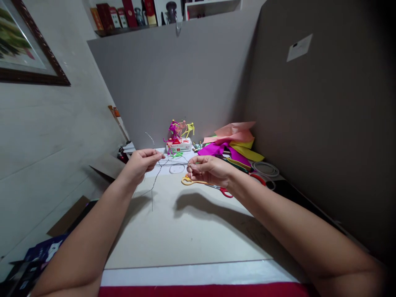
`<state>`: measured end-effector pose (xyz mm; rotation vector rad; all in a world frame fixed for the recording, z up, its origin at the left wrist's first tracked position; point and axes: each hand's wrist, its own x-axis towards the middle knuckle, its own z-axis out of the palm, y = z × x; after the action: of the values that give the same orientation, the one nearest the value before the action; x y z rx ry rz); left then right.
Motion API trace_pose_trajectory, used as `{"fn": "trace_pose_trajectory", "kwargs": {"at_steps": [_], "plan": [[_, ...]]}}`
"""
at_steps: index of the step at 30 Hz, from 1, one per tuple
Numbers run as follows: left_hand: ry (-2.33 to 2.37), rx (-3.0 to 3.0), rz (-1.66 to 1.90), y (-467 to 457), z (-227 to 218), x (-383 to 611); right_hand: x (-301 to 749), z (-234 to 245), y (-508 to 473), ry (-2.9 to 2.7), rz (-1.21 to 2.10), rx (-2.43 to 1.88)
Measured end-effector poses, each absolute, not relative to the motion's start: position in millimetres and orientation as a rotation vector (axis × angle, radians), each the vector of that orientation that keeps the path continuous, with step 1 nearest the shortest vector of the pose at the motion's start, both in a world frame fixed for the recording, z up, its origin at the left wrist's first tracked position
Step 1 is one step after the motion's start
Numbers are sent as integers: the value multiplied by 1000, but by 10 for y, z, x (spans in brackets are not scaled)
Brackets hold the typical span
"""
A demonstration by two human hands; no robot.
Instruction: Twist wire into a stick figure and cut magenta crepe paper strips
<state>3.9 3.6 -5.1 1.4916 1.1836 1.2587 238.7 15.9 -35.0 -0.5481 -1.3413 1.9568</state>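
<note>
A thin twisted wire with several branches hangs in the air between my hands, above the pale board. My left hand pinches it near its middle; one strand sticks up past the fingers and others dangle below. My right hand is closed with thumb and fingertips on the end of a strand at the right, and a short bright piece points down from the fingers. Below my right hand lie scissors with a yellow-orange handle and a pair with red handles, partly hidden by the hand.
Small wrapped wire figures in magenta, pink and yellow stand on a white box at the back. Coloured crepe paper and a coil of pale wire lie at the right. Grey panels close off the back and right.
</note>
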Motion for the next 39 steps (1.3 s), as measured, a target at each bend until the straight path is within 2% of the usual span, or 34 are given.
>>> {"fn": "trace_pose_trajectory", "kwargs": {"at_steps": [2,4,11,13,16,20,24,27,33,35,37,39], "plan": [[1132,1437,1233,51,-45,4,2388,-344,150,-1405,1858,-532],[1086,1364,1215,71,-44,-33,2382,-339,135,-1545,1549,-567],[1024,1229,1196,94,-55,-62,2373,-423,116,-2023,4,-626],[1028,1240,1196,84,-56,-43,2375,-441,106,-2040,-223,-634],[1041,1264,1211,71,-55,-21,2380,-438,91,-2017,-347,-604],[1056,1306,1236,55,-51,-7,2385,-425,84,-1987,-279,-585],[1101,1336,1261,33,-38,11,2356,-427,74,-1923,-7,-612],[1133,1357,1281,18,-29,28,2325,-408,74,-1805,393,-638],[1120,1394,1254,-4,-31,67,2358,-369,176,-1460,1396,-603],[1078,1367,1206,1,-37,66,2371,-372,209,-1393,1604,-584],[1026,1302,1157,12,-41,55,2366,-373,212,-1382,1654,-586],[980,1218,1124,23,-37,39,2351,-367,184,-1415,1489,-621]]}}
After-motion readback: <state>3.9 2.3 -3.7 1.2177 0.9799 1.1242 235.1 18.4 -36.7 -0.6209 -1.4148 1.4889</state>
